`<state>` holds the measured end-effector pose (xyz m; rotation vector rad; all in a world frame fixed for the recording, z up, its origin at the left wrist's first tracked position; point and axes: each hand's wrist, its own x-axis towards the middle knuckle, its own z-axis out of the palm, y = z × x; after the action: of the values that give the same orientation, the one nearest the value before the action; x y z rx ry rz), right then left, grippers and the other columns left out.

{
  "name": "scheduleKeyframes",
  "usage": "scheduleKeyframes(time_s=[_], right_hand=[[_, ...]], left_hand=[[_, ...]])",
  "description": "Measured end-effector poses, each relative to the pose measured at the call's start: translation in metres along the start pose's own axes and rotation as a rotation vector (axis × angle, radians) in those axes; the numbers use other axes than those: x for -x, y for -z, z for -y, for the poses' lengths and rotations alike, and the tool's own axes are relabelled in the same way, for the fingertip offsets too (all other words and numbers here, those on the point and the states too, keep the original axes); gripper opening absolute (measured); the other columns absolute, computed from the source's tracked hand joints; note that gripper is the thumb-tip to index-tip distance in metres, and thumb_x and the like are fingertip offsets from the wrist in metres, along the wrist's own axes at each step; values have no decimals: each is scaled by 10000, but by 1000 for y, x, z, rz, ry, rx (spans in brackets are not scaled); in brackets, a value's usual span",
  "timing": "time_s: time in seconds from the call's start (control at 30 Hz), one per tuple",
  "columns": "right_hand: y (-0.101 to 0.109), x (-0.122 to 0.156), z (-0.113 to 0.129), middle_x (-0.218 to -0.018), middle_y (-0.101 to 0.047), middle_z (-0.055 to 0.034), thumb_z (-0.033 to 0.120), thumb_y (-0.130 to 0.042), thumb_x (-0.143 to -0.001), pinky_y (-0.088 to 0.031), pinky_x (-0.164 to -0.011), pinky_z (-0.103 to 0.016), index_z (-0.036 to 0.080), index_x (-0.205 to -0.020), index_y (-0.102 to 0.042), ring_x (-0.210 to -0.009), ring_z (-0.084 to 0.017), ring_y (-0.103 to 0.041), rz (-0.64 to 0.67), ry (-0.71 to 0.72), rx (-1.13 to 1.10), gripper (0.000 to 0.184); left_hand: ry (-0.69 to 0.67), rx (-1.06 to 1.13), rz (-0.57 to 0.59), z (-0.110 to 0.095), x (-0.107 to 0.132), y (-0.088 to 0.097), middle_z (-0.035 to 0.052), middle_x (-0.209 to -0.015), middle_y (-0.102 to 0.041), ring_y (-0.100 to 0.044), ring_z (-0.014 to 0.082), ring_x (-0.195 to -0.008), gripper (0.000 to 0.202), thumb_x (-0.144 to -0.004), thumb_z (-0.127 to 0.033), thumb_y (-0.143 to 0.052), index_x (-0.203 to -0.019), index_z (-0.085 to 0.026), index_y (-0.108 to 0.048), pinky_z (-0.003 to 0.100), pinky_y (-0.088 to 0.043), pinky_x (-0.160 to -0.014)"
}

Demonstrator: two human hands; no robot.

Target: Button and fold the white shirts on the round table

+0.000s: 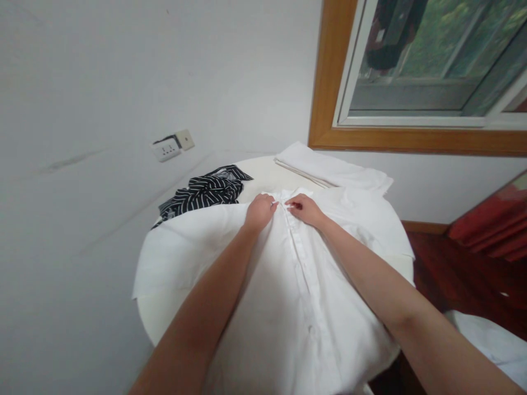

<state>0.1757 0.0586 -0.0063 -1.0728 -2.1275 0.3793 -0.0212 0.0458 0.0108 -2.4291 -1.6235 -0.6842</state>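
Observation:
A white button-front shirt (284,285) lies spread on a round table, its sleeves out to both sides and its lower part hanging over the near edge. At the collar end, my left hand (262,211) pinches the left side of the front opening. Facing it, my right hand (303,209) is closed on the right side, its fingers bent at the fabric. A narrow gap separates the two hands, with the placket running down between my forearms. Whether a button sits between the fingers is too small to tell.
The pale round table (263,169) stands against the wall. A black-and-white striped garment (206,192) lies crumpled at its back left, and a folded white cloth (329,167) at its back right. A wall socket (166,148), a wood-framed window (331,82) and more white cloth (489,340) at lower right are visible.

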Motion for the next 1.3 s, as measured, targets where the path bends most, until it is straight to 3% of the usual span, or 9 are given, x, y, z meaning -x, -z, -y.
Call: scheduleKeyframes(time_s=[0.13,0.27,0.43,0.57,0.7,0.77,0.9,1.13,1.3], right_hand=[[-4,3,5,-893,-601,-78,114,-552,-835,-427,-833,-318,163,-988,-739,-842,-178,-546,14,128,129,247],[-3,7,12,-972,-594,-96,146,-516,-875,-394,-880,-350,198,-1076,-725,-930,-209,-516,48,154,288,295],[2,11,12,-1017,-614,-80,164,-537,-863,-383,-898,-338,211,-1102,-712,-929,-188,-537,62,73,227,300],[20,12,6,-978,-669,-54,112,-482,-850,-384,-894,-295,187,-1073,-713,-924,-174,-565,41,33,182,330],[43,13,-3,-1062,-665,-87,114,-434,-863,-344,-927,-327,177,-1128,-685,-1031,-224,-528,-128,-172,429,370],[50,13,-8,-1122,-645,-106,130,-418,-880,-334,-919,-346,179,-1196,-643,-1071,-248,-506,-137,-255,561,391],[54,11,-14,-1168,-621,-135,207,-384,-926,-321,-913,-381,176,-1285,-561,-1120,-279,-477,32,-256,751,401],[66,1,-14,-1133,-593,-185,303,-410,-920,-341,-895,-409,125,-1052,-655,-1120,-312,-460,162,-234,876,330],[87,-9,-3,-1115,-593,-151,242,-381,-923,-385,-784,-329,136,-1129,-565,-1001,-259,-532,129,-194,808,296]], left_hand=[[137,22,-142,-2,-3,-4,91,-837,-659,-577,215,-832,324,-958,-316,-374,-878,-152,-642,340,-438,-824],[26,60,-169,-6,-2,-4,76,-797,-660,-567,213,-845,430,-982,-332,-295,-775,-178,-638,373,-411,-890],[-75,53,-101,-12,5,-4,86,-1094,-630,-504,245,-1085,223,-917,-283,-448,-1007,-200,-635,402,-375,-971],[24,35,-93,-12,6,-7,100,-1171,-576,-467,269,-1137,279,-846,-304,-562,-1101,-190,-564,408,-371,-985],[141,-19,-128,-11,6,0,95,-1140,-582,-481,255,-1112,236,-895,-248,-456,-1106,-199,-548,387,-372,-970],[234,-99,-139,-6,6,7,111,-1149,-579,-476,265,-1123,283,-904,-197,-403,-1154,-192,-537,392,-367,-961],[356,-254,18,13,9,23,171,-1146,-580,-470,326,-1134,314,-913,-315,-438,-1149,-145,-555,429,-376,-923],[315,-361,261,33,11,45,179,-1133,-624,-534,335,-1092,507,-874,-561,-446,-1105,-143,-617,429,-409,-896],[131,-361,379,36,-8,70,131,-1169,-632,-586,278,-1069,377,-919,-413,-397,-1097,-180,-634,354,-441,-856]])
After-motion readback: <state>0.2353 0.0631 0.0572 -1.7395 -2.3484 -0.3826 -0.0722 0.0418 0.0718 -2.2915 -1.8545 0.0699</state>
